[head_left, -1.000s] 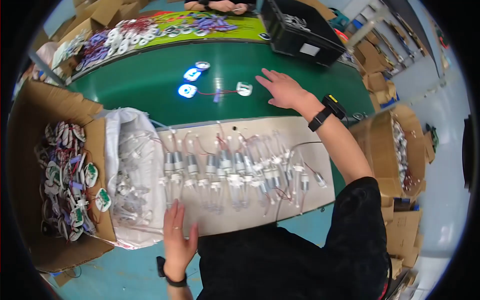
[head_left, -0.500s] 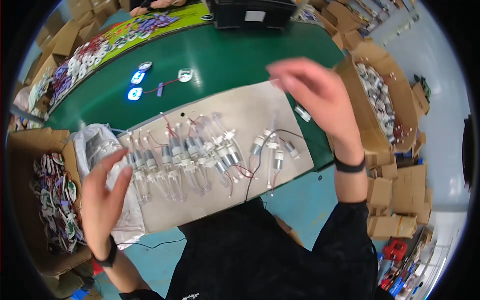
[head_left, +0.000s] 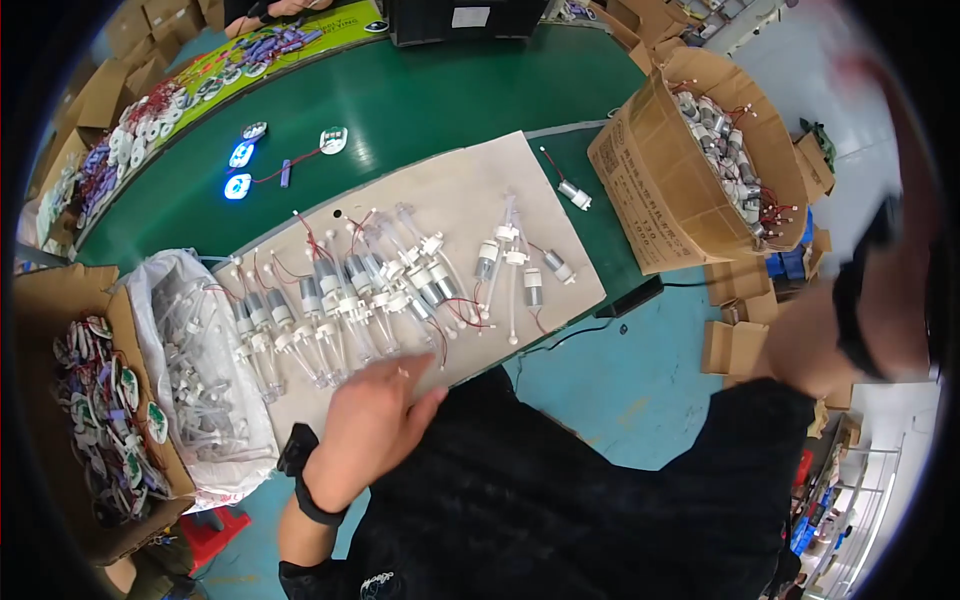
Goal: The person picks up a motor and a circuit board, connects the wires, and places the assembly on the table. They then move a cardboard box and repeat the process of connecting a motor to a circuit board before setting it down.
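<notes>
My left hand (head_left: pixel 372 425) is over the front edge of the pale board (head_left: pixel 470 190), its thumb held apart from the fingers, with nothing visible in it. Just beyond it, small grey-and-white motors (head_left: pixel 335 290) with clear tubes and red wires lie in a tight row. A few more motors (head_left: pixel 533 288) rest on the board's right part. One motor with a wire (head_left: pixel 573 194) lies on the green table off the board. At the far right rim, my right hand (head_left: pixel 905 160) is smeared and dark, so its fingers do not show clearly.
A carton of motors (head_left: pixel 650 200) stands at right. At left are a white bag of clear parts (head_left: pixel 260 465) and a carton of wired discs (head_left: pixel 100 270). Lit discs (head_left: pixel 238 186) glow on the green table (head_left: pixel 430 100). A black adapter (head_left: pixel 635 298) is by the edge.
My right hand has swung from above the board to the far right rim. My left hand has moved right from the bag to the board's front edge. The black cable no longer crosses the board.
</notes>
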The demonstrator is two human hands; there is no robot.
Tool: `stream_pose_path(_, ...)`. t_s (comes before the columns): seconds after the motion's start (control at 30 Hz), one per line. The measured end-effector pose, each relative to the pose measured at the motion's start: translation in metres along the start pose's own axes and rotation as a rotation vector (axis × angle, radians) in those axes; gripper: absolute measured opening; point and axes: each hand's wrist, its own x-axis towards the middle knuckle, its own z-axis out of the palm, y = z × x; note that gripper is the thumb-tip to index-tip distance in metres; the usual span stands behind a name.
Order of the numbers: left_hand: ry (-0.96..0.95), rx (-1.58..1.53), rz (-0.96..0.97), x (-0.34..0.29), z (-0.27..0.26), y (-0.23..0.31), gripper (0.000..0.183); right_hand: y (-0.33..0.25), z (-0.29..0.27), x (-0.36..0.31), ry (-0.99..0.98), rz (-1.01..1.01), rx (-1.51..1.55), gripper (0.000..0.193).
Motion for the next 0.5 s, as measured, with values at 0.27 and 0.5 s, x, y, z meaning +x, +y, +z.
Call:
stream_pose_path(0.27,-0.037,-0.249,-0.257,-0.073,-0.016,-0.053,0.035,0.064,0.066,-0.147,-0.943,0.352,0.2,0.02)
stream_pose_path(0.5,0.112,-0.238,-0.277,-0.088,-0.023,-0.041,0.033,0.141,0.23,-0.241,-0.417,0.147,0.084,0.034)
